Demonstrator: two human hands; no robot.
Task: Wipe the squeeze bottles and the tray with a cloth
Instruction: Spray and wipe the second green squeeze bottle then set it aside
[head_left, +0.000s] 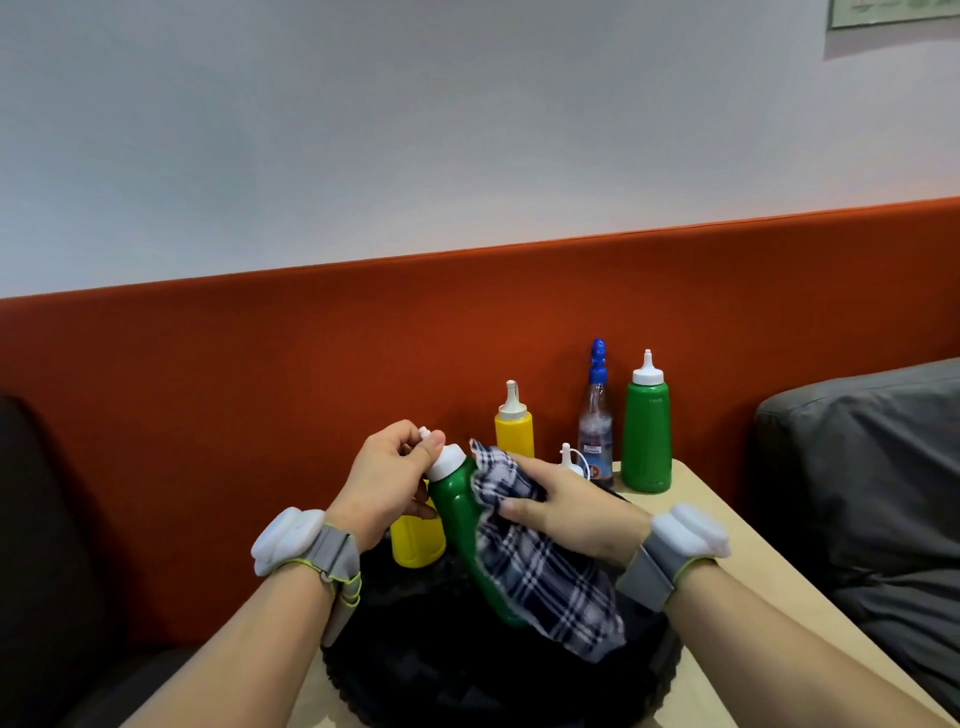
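A green squeeze bottle (456, 506) with a white cap is tilted over the round black tray (467, 680). My left hand (387, 480) grips its cap and nozzle. My right hand (566, 512) presses a blue-and-white plaid cloth (540, 566) around the bottle's body. Behind my left hand a yellow bottle (415, 543) stands on the tray. Further back stand another yellow bottle (514, 423), a second green bottle (647, 434), a clear bottle with a blue nozzle (596, 415) and a white nozzle (569, 460) of a mostly hidden bottle.
The light wooden table (727, 525) carries everything. An orange padded backrest (260, 389) runs behind it. A grey cushion (872, 467) lies to the right, a dark seat (47, 519) to the left. Both wrists wear grey straps with white devices.
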